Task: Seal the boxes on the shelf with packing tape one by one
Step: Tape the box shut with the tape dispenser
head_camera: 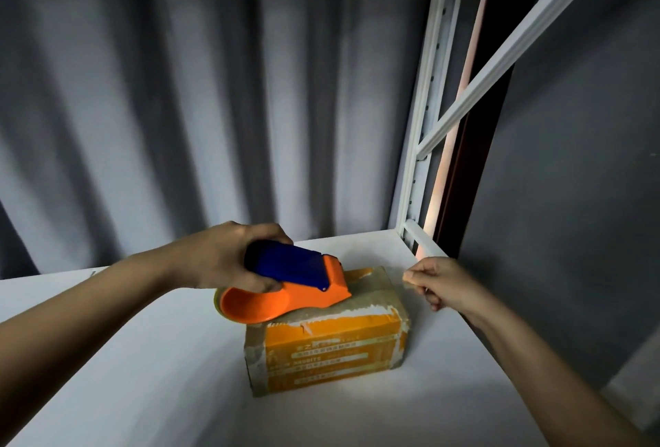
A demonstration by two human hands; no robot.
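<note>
Left forearm is coming in from the lower-left corner, crossing the white shelf board [107, 357]. Left hand [228, 257] is gripping the blue handle of the tape dispenser [296, 286], fingers wrapped under it, thumb side on top. Dispenser is blue on the handle part, orange on the body and the round roll housing; housing is hanging off the left end of the box, front end is sitting on or just above the box top, contact hard to tell. A yellowish edge is peeking out behind the round housing, probably the tape roll, not sure.

Cardboard box [328, 346] is lying on the shelf board, roughly centre, long side facing the camera. Front face is carrying an orange printed label with torn white patches along its upper edge; text too small to read. Clear or brownish tape seems to be covering the left end, blurry.

Right hand [439, 286] is hovering just past the box's far right corner, above the board, fingers curled, thumb and forefinger pinching something small and pale, possibly a tape end; cannot tell what. Not touching the box.

Behind, grey curtain [214, 89] is hanging in folds. Right side, white metal shelf frame [425, 125] upright with a diagonal brace.
</note>
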